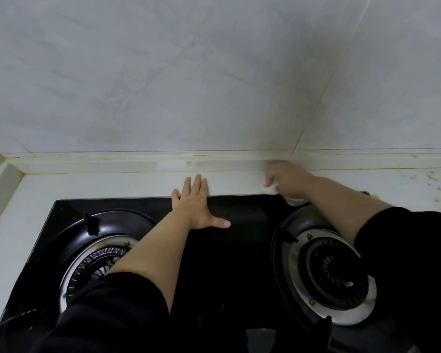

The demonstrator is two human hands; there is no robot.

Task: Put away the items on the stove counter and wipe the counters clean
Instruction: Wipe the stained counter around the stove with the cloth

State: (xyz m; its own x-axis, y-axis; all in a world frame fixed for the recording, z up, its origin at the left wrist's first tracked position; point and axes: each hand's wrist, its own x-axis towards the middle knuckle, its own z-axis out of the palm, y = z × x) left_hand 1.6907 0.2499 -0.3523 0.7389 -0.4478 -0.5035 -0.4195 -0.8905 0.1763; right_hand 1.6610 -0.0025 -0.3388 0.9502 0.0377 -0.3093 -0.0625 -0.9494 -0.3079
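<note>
1. My left hand (pixel 199 202) lies flat, fingers straight, on the gas stove (pixel 239 250) rear edge, centre frame.
2. Right hand (pixel 288 179) blurred on the desk (pixel 112 184), centre-right; grip unclear, pale cloth (pixel 296 200) under it.
3. Cloth looks soft and light: bunch it in my palm.

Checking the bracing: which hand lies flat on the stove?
The left hand, fingers straight on the stove; the right hand is blurred, over by the back ledge.

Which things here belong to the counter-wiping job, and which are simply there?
Job: counter, yellow stains, left hand lying flat, right hand (blurred).
Simply there: left burner, right burner, wall tiles.
</note>
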